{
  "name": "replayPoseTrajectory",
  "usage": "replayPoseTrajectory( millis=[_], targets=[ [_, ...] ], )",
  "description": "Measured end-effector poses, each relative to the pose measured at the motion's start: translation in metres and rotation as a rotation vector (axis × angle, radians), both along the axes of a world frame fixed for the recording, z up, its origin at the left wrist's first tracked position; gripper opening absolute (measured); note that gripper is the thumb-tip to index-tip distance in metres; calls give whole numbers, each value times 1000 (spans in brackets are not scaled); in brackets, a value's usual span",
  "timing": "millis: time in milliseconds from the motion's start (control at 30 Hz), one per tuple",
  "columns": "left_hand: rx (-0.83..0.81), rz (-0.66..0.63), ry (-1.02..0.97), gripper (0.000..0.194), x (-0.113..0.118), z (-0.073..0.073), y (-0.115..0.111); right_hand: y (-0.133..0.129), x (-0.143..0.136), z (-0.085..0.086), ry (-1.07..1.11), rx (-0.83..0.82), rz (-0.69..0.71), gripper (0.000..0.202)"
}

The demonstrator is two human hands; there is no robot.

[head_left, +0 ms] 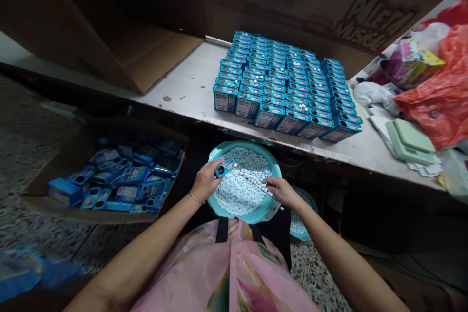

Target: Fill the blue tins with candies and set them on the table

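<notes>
A pink top (234, 273) is being worn, nearest the camera. Beyond it, a small blue box (225, 167) is being held above the bowl (276, 163) by the left hand (205, 181), the fingers being closed around its end. White candies (237, 195) are being contained in the bowl, and among them, at the right side, the right hand (280, 191) is being held with its fingers partly curled; whether any are being gripped cannot be told. More boxes (124, 175) are being held loosely in a carton (120, 215) at the left. On the counter (186, 92), upright packs (278, 87) are being kept in rows.
</notes>
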State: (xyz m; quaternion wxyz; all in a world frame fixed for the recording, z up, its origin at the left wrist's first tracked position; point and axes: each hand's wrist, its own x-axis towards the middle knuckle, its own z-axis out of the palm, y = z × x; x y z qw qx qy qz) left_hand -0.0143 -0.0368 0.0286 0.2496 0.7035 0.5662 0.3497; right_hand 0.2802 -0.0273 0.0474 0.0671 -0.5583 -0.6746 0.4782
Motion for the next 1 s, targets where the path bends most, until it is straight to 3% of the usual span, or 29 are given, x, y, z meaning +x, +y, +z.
replayPoseTrajectory(
  millis=[200,400,533,767,900,1000],
  targets=[
    [-106,-10,-8,43,5,-13,3,11,-21,43,-10,-2,100,30],
    [-81,-75,0,45,17,-19,1,29,-63,86,-361,209,385,28],
    [-68,-70,13,46,16,-19,4,31,-73,100,-537,261,436,28],
    [-77,-42,10,46,11,-19,5,24,-46,91,-334,239,353,26],
    [2,-53,125,47,10,-6,0,13,-18,70,-215,180,249,26],
    [106,-141,284,53,5,10,-5,3,-3,45,-240,150,183,27]
  ],
)
